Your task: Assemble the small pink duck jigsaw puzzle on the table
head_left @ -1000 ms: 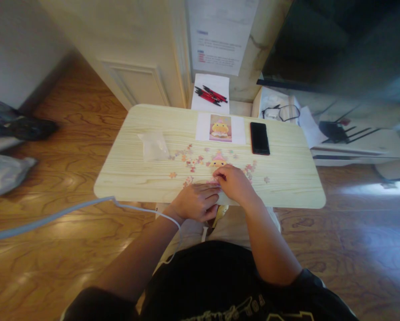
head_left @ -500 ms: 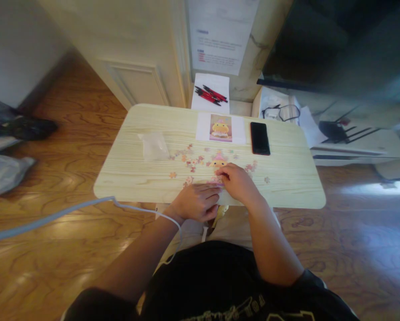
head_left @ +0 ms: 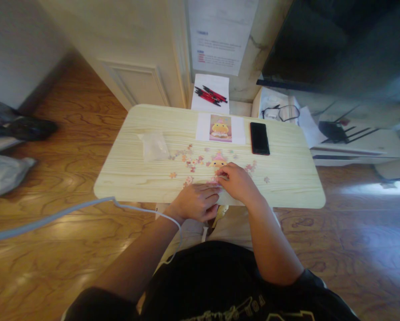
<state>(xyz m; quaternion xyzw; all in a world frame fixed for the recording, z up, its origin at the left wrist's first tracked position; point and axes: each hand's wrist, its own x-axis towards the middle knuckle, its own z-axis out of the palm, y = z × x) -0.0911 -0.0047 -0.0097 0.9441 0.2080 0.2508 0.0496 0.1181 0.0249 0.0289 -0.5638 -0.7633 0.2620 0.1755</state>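
Small pink and yellow jigsaw pieces (head_left: pixel 191 162) lie scattered on a light wooden table (head_left: pixel 287 178). A joined patch with a yellow duck (head_left: pixel 218 161) sits at the middle. My left hand (head_left: pixel 196 201) rests at the near edge, fingers curled flat on a pinkish joined strip. My right hand (head_left: pixel 239 182) lies just right of it, its fingertips pinched on a small piece beside the duck patch. A reference picture (head_left: pixel 220 128) of the duck lies at the far side.
A black phone (head_left: pixel 259 138) lies right of the picture and a clear plastic bag (head_left: pixel 154 145) at the left. Red and black pens (head_left: pixel 210 95) lie on paper behind the table. Glasses (head_left: pixel 282 113) sit on a white unit. A white cable (head_left: pixel 53 217) runs to my left wrist.
My right hand has edged slightly left and away from me, toward the duck patch. The left hand has stayed in place.
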